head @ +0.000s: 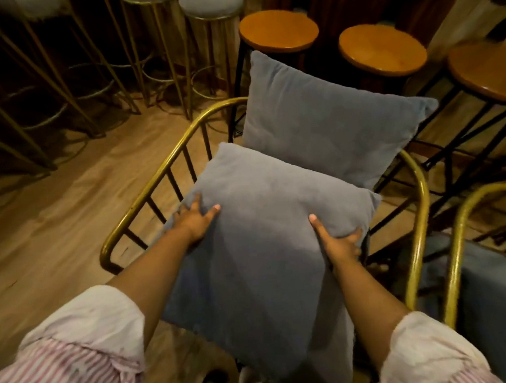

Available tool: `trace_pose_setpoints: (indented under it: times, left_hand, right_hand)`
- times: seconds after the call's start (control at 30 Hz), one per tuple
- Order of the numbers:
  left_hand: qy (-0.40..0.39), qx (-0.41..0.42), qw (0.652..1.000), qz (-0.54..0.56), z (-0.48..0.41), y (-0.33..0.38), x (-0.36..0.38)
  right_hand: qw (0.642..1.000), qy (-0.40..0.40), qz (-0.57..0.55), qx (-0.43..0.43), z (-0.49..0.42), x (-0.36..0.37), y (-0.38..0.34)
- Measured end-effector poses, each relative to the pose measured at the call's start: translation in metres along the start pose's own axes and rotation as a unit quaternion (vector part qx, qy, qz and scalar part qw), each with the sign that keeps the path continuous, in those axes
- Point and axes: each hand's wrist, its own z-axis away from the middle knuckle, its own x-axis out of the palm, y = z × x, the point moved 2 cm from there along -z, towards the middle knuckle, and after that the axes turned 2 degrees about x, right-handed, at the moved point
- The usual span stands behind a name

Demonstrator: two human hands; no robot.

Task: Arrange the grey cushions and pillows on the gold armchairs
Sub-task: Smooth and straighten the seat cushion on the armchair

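A gold armchair (145, 195) with a curved rail and dark spindles stands in front of me. One grey pillow (330, 127) leans upright against its back. A second grey pillow (267, 249) lies over the seat, tilted toward me. My left hand (193, 220) grips this pillow's left edge, thumb on top. On its right edge, my right hand (339, 243) holds it the same way. A grey seat cushion (178, 299) shows under the pillow at the left.
A second gold armchair (457, 253) with a grey cushion (496, 309) stands close on the right. Three round wooden stools (382, 47) crowd behind the chair. Tall gold bar stools (210, 4) stand at the back left. Wooden floor (55, 218) lies to the left.
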Motion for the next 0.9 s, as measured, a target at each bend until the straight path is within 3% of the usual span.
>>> trace_pose_setpoints:
  times: [0.1,0.27,0.4,0.53,0.9]
  left_hand:
    - [-0.002,0.007,1.0,-0.002,-0.009,-0.002,-0.008]
    - [-0.046,0.028,0.991,0.125,-0.027,-0.009,-0.02]
    - [-0.094,0.005,0.981,0.171,-0.035,-0.03,-0.028]
    - [-0.114,0.007,0.97,0.213,-0.028,-0.045,-0.029]
    - [-0.072,0.14,0.948,0.276,0.053,0.02,-0.066]
  right_hand:
    - [0.998,0.0,-0.046,-0.03,-0.005,-0.008,0.004]
    - [0.99,-0.024,-0.137,-0.022,0.008,-0.02,0.024]
    - [0.99,-0.069,-0.121,0.028,0.026,-0.026,0.057]
    - [0.985,-0.114,-0.129,0.017,0.056,-0.033,0.074]
    - [0.96,-0.038,-0.266,-0.078,0.135,-0.092,0.058]
